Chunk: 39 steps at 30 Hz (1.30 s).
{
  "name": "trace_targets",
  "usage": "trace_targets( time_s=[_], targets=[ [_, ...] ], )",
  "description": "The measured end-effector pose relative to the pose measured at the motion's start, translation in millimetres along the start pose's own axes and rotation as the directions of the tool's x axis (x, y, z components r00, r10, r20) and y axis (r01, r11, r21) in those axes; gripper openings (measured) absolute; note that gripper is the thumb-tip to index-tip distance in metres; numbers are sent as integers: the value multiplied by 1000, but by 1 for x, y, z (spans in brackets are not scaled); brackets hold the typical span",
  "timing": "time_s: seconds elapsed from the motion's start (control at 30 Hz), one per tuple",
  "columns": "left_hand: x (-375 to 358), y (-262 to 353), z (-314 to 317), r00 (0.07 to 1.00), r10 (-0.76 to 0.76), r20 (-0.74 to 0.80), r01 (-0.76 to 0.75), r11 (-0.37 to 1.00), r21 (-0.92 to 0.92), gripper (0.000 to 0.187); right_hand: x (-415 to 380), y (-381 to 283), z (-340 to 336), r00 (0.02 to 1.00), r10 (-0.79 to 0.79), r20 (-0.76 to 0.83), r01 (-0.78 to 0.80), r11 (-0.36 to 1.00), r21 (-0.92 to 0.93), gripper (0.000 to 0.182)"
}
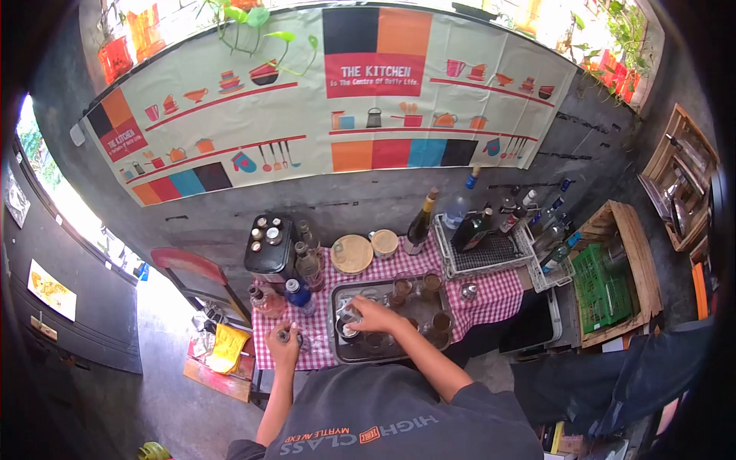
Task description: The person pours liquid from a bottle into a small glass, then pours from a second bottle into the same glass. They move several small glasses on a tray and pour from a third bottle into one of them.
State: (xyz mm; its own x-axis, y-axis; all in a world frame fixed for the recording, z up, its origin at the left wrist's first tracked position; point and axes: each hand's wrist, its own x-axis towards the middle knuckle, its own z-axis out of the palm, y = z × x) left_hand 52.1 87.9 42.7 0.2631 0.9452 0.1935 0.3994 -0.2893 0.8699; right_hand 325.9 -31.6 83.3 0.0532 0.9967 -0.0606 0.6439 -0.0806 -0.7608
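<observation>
My left hand (284, 351) is curled round a small glass (290, 336) near the front edge of the checked cloth (317, 349), a pink bottle (267, 302) just beyond; my right hand (369, 315) grips a clear glass (350, 313) inside the tray's left rim (333, 308). Between them runs a narrow open strip.

The dark grey rectangular metal tray (354, 356) has a smooth, dull sheen, and the clear round tumblers (441, 320) on it look like glossy glass. Transparent, shiny glass also appears to form the small clear vessel (350, 314) in the right hand (374, 315). The pink-and-white checked tablecloth (494, 301) is matt, creased fabric. The slender dark-green bottle (418, 228) is glossy glass. The green latticed crate (594, 291) looks like plastic, the pale brown open box (642, 264) rough wood. The cream printed wall sheet (238, 115) looks smooth but wrinkled, the grey wall (201, 201) coarse and matt, the charcoal T-shirt (475, 422) matt cloth
</observation>
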Motion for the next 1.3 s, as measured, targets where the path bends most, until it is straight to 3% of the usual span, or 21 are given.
trace_targets(
  time_s=[0.2,0.3,0.33,0.47,0.6,1.0,1.3],
  targets=[
    [-15,68,-2,993,19,-118,-38,986,-162,13,-34,-20,-27,989,-92,-112,110,979,174,51],
    [-25,103,-2,989,-139,-57,112,935,-337,13,-50,-28,-43,976,-124,-178,160,965,208,48],
    [-26,110,0,993,-81,-86,47,939,-341,17,-55,-31,-51,971,-135,-198,176,962,209,48],
    [-38,160,11,997,-79,-1,73,923,-377,26,-75,-41,-77,953,-179,-243,245,931,272,47],
    [-48,170,38,997,7,74,23,919,-392,41,-100,-43,-100,943,-183,-277,264,920,289,49],
    [-69,207,68,972,47,231,12,969,-246,31,-152,-54,-135,944,-181,-274,256,930,266,52],
    [-53,226,42,942,76,326,-11,981,-196,28,-138,-93,-135,940,-201,-278,255,951,174,53]
  ],
)
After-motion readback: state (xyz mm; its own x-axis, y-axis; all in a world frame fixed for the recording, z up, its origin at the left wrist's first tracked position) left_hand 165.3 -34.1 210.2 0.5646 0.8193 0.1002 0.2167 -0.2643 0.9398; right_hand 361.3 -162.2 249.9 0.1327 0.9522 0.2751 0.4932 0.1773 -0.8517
